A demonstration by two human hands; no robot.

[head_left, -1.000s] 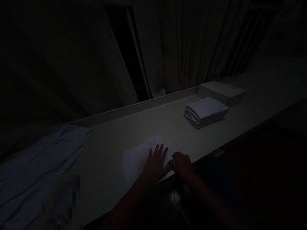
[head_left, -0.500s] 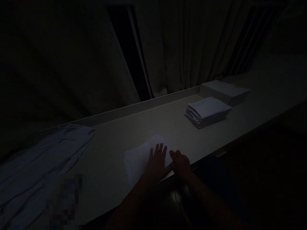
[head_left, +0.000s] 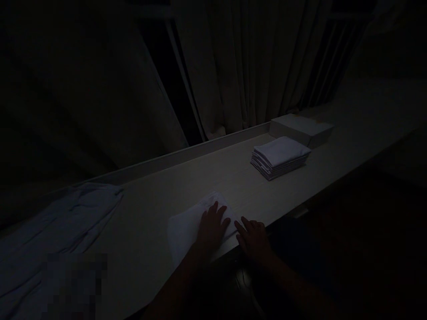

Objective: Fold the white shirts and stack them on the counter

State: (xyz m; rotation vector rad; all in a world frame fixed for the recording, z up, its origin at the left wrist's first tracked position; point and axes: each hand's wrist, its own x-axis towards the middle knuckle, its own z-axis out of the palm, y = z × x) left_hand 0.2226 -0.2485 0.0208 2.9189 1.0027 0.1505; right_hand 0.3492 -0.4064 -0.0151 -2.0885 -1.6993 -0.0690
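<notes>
I see my left hand (head_left: pixel 211 223) lying flat, fingers spread, on a folded white cloth (head_left: pixel 191 224) at the near edge of the long counter (head_left: pixel 213 171). My right hand (head_left: pixel 252 235) rests open just beside it at the cloth's right corner, gripping nothing. The cloth looks light, soft and limp; I judge the folded edges the best hold. A stack of folded cloths (head_left: pixel 279 157) sits well apart. In the dim light, the cloth's folds are hard to make out.
</notes>
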